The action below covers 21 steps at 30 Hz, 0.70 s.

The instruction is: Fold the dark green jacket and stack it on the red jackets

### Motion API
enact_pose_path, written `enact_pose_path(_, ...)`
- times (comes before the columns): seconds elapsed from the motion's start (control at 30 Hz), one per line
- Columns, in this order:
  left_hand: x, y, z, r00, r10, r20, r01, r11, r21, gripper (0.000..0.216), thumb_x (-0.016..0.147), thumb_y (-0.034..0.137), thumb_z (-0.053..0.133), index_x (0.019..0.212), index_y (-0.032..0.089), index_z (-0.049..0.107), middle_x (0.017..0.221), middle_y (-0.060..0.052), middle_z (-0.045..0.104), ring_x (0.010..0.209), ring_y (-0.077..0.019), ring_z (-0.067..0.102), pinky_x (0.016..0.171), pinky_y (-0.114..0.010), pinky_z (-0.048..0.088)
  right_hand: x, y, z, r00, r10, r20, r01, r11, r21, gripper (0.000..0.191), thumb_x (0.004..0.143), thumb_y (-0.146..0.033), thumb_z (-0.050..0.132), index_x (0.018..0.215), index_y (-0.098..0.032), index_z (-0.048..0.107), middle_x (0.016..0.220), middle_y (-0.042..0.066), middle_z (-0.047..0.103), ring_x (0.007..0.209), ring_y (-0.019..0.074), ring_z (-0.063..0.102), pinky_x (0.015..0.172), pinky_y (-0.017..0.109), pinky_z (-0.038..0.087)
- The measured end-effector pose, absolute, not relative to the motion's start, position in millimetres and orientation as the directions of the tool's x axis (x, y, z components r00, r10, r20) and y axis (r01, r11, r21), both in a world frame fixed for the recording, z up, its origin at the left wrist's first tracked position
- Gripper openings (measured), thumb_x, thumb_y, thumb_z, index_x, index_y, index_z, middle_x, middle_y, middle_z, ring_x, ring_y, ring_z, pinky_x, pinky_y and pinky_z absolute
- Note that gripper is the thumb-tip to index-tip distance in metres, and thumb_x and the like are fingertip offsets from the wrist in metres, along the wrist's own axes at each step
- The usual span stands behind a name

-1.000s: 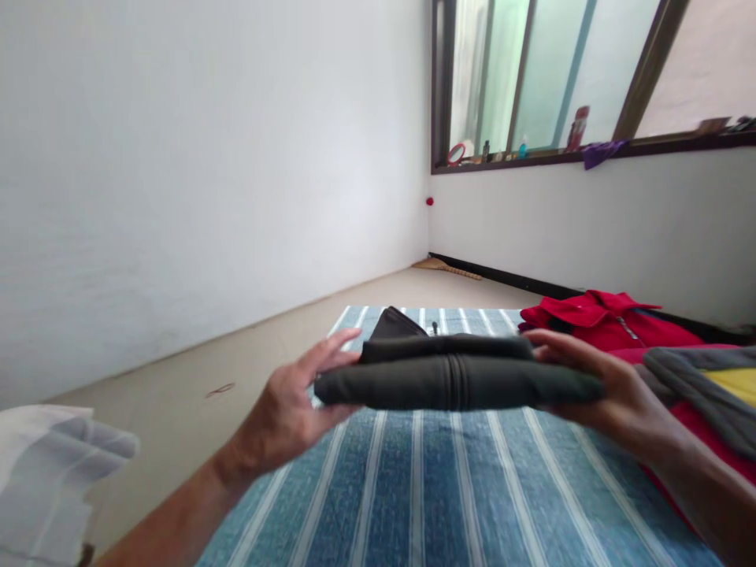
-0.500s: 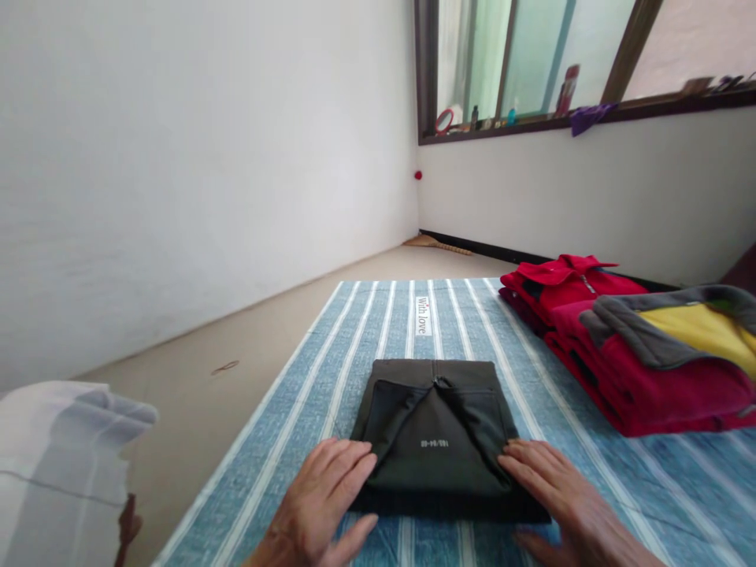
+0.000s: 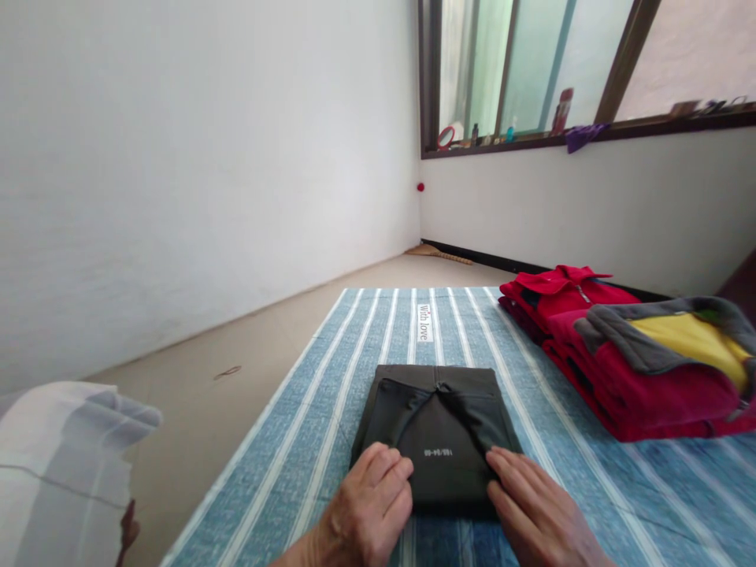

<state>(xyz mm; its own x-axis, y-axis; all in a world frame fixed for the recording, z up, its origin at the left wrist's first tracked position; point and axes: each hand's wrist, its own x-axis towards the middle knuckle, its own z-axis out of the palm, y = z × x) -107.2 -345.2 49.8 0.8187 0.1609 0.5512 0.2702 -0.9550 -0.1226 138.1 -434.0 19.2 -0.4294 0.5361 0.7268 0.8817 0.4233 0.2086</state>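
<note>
Both hands — left (image 3: 369, 512), right (image 3: 535, 516) — flat on folded garment (image 3: 437, 429), gripping nothing; uneven pressure could skew the fold.

A plain white wall (image 3: 177, 157) filled the left half of the frame and met a second white wall (image 3: 591, 205) at a corner right of centre. Upper right, a dark-framed window (image 3: 531, 63) let in soft daylight, its sill (image 3: 591, 134) cluttered with small bottles and a purple cloth. A small red ball (image 3: 420, 187) sat in the corner. The beige floor (image 3: 248, 370) ran below, with a dark skirting board (image 3: 502, 264) along the right wall.
</note>
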Motion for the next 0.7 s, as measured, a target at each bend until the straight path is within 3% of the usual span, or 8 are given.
enact_pose_path(0.1,-111,-354,47,0.817,0.199,0.542,0.284,-0.956,-0.078,0.026,0.085,0.005,0.035,0.084,0.016,0.059,0.095,-0.009,0.067,0.090,-0.0209,0.058,0.092,-0.042,0.047,138,-437,10,-0.495,0.499,0.711,0.848,0.455,0.270,0.030,0.093,-0.015,0.032,0.086,-0.021,0.060,0.096,0.005,0.070,0.096,0.0207,0.064,0.082,0.031,0.050)
enact_pose_path(0.27,-113,-355,69,0.842,0.379,0.384,0.336,-0.925,0.175,0.010,0.078,0.018,0.058,0.088,0.018,0.059,0.110,-0.010,0.064,0.101,-0.0236,0.058,0.092,-0.037,0.049,142,-436,-6,-0.516,0.529,0.674,0.833,0.493,0.251,0.027,0.094,-0.018,0.034,0.092,-0.021,0.061,0.106,0.008,0.067,0.101,0.0217,0.062,0.082,0.033,0.050)
enact_pose_path(0.43,-89,-337,83,0.704,0.529,0.474,0.476,-0.847,0.238,0.008,0.083,0.014,0.052,0.087,0.016,0.059,0.110,-0.013,0.063,0.104,-0.0230,0.058,0.092,-0.037,0.049,136,-436,-5,-0.453,0.526,0.720,0.861,0.467,0.201,0.027,0.090,-0.012,0.035,0.087,-0.020,0.060,0.101,0.009,0.069,0.097,0.0218,0.064,0.079,0.033,0.052)
enact_pose_path(0.5,-77,-331,76,0.660,0.613,0.434,0.563,-0.786,0.255,0.017,0.080,0.017,0.057,0.097,0.015,0.060,0.122,-0.015,0.058,0.116,-0.0275,0.052,0.100,-0.043,0.043,131,-438,-3,-0.390,0.550,0.739,0.878,0.464,0.118,0.020,0.090,-0.020,0.039,0.084,-0.020,0.059,0.097,0.010,0.069,0.094,0.0228,0.065,0.077,0.033,0.053)
enact_pose_path(0.6,-67,-325,60,0.636,0.728,0.254,0.657,-0.684,0.317,0.048,0.072,0.028,0.069,0.116,0.015,0.056,0.141,-0.018,0.042,0.130,-0.0334,0.037,0.107,-0.049,0.032,126,-438,3,-0.262,0.629,0.732,0.879,0.468,-0.088,0.019,0.091,-0.033,0.045,0.084,-0.020,0.058,0.094,0.010,0.068,0.090,0.0211,0.065,0.075,0.031,0.054)
enact_pose_path(0.7,-66,-323,52,0.638,0.765,0.088,0.690,-0.619,0.376,0.062,0.071,0.032,0.069,0.128,0.017,0.049,0.149,-0.017,0.028,0.136,-0.0324,0.026,0.110,-0.049,0.026,123,-429,14,-0.100,0.757,0.645,0.855,0.398,-0.334,0.017,0.092,-0.026,0.043,0.085,-0.021,0.058,0.091,0.007,0.066,0.081,0.0156,0.065,0.069,0.025,0.053)
